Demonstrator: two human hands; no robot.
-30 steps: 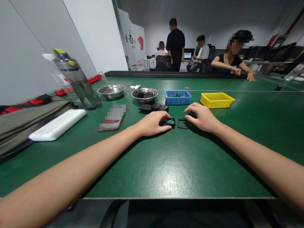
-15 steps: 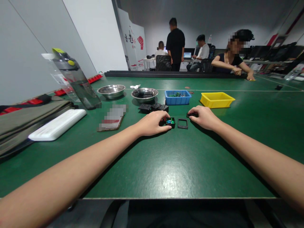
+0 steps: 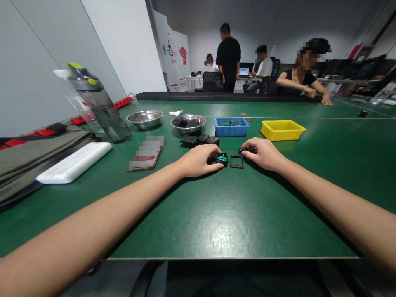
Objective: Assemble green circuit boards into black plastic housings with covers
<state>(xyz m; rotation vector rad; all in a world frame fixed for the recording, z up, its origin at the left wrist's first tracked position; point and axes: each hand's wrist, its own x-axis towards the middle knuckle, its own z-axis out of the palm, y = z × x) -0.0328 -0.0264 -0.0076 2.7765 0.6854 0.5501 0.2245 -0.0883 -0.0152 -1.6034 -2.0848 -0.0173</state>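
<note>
In the head view, my left hand (image 3: 202, 160) grips a small black box (image 3: 222, 159) on the green table, thumb at the near side and fingers at the far side. Green and blue parts show inside its open top. Just right of the box lies a square black frame (image 3: 236, 162), flat on the table. My right hand (image 3: 262, 152) is closed on a small dark piece (image 3: 241, 152) beyond the frame's right corner; the fingers cover most of it, so its kind is unclear. Several black box-like parts (image 3: 199, 141) lie behind my left hand.
Behind the hands stand a steel bowl (image 3: 188, 124) of black parts, another steel bowl (image 3: 145, 119), a blue bin (image 3: 231, 130) with green pieces and a yellow bin (image 3: 283, 130). To the left are a phone (image 3: 147, 153), a white slab (image 3: 76, 163) and a tilted bottle (image 3: 103, 107). A co-worker (image 3: 305, 78) sits opposite.
My right hand has moved slightly left with the dark piece, closer to the frame. The frame has shifted a little left towards the box. My left hand stays where it was.
</note>
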